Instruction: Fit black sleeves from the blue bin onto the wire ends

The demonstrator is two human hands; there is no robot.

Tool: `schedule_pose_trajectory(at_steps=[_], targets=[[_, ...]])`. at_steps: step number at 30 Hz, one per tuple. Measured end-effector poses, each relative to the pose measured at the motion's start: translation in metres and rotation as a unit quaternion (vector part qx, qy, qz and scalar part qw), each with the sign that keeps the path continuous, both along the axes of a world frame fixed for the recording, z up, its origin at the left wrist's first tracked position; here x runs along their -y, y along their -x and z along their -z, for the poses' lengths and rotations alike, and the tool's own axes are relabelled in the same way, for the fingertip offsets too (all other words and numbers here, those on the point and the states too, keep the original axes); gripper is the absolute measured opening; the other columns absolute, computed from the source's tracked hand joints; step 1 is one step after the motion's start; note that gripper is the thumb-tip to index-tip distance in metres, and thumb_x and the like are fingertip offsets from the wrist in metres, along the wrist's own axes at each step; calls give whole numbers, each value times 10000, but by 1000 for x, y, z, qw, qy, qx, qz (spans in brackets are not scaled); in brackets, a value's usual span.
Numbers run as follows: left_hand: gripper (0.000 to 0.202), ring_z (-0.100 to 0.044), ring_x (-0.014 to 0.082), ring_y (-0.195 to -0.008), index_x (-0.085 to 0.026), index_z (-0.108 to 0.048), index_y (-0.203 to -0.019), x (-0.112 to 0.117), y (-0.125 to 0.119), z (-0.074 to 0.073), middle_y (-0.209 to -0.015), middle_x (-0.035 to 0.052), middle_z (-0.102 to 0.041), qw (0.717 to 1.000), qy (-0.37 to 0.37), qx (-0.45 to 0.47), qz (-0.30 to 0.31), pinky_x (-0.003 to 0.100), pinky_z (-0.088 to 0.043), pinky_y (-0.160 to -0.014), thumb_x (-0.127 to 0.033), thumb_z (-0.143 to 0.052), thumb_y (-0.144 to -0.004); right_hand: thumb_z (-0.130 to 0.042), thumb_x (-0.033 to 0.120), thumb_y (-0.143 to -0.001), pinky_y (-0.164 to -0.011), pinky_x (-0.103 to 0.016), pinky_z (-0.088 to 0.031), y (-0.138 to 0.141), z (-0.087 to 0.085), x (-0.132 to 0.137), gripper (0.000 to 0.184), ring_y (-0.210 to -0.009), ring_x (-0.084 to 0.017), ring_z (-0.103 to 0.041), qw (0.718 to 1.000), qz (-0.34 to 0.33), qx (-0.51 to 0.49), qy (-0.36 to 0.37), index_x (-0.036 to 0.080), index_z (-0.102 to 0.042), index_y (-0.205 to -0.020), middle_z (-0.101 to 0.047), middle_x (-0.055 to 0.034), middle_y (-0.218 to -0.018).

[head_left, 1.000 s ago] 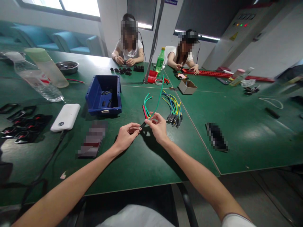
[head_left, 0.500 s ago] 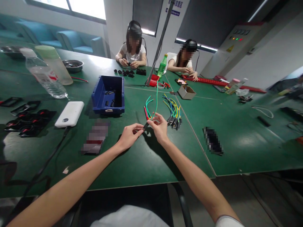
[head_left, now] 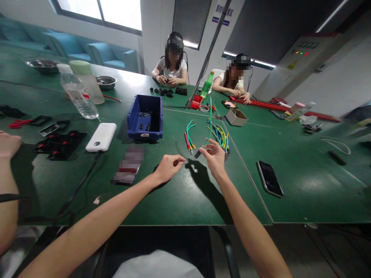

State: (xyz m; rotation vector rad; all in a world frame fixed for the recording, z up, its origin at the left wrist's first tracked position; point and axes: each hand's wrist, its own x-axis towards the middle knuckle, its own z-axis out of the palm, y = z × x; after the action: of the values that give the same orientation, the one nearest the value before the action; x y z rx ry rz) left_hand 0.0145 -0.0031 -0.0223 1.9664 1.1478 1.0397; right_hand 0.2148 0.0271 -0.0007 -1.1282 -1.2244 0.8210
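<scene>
My right hand [head_left: 215, 156] pinches a green wire [head_left: 210, 119] near its lower end, where a black sleeve [head_left: 197, 155] juts out toward the left. The wire's free end rises above the fingers. To the left, my left hand [head_left: 170, 166] is low over the table with thumb and fingertips together, and no object shows in it. Between and beyond the hands lie several green and red wires [head_left: 189, 135] with metal ends. Behind my right hand is a bundle of yellow, green and blue wires [head_left: 222, 135], its black-sleeved ends partly hidden.
A blue bin [head_left: 145, 134] with small black pieces stands left of the wires. Nearby are a white power bank [head_left: 101, 137] with a cable, a water bottle [head_left: 79, 96] and a phone [head_left: 269, 178]. Two people sit opposite; another person's arm [head_left: 8, 181] is at the left edge.
My hands have come apart: the right moved right with the green wire and its black sleeve, and the left let go of the sleeve. A neighbour's arm has come into view at left.
</scene>
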Motion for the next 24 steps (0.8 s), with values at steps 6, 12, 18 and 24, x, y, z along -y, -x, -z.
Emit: schedule_pose_trajectory(at_steps=[6, 12, 18, 24], targets=[[188, -660, 150, -738, -183, -711, -902, 0, 3, 4, -894, 25, -729, 995, -58, -82, -11, 241, -484, -696, -158, -550, -809, -781, 337, -611, -589, -267, -493, -30, -9, 5, 546, -613, -122, -601, 999, 41, 24, 3, 201, -597, -1106, -606, 8, -776], [180, -646, 148, -686, -207, -712, -881, -1, 3, 6, -783, 8, -714, 985, -63, -162, -5, 245, -465, -695, -193, -554, -796, -796, 371, -583, -557, -265, -499, -70, -17, 10, 587, -592, -134, -607, 988, 104, 111, 34, 181, -605, -1105, -619, -8, -769], [218, -617, 144, -626, -216, -693, -954, 0, 4, 7, -645, -7, -648, 978, -62, -197, 12, 230, -426, -607, -210, -528, -812, -787, 397, -555, -549, -272, -488, -104, -22, -4, 623, -594, -147, -593, 968, 160, 186, 48, 145, -628, -1102, -639, -46, -766], [262, -631, 165, -773, -210, -665, -1001, 0, 5, 7, -860, 26, -682, 979, -91, -176, 40, 253, -460, -701, -119, -522, -801, -789, 329, -519, -530, -270, -470, -118, -25, -23, 557, -580, -163, -598, 958, 190, 202, 74, 130, -654, -1022, -646, -45, -720]])
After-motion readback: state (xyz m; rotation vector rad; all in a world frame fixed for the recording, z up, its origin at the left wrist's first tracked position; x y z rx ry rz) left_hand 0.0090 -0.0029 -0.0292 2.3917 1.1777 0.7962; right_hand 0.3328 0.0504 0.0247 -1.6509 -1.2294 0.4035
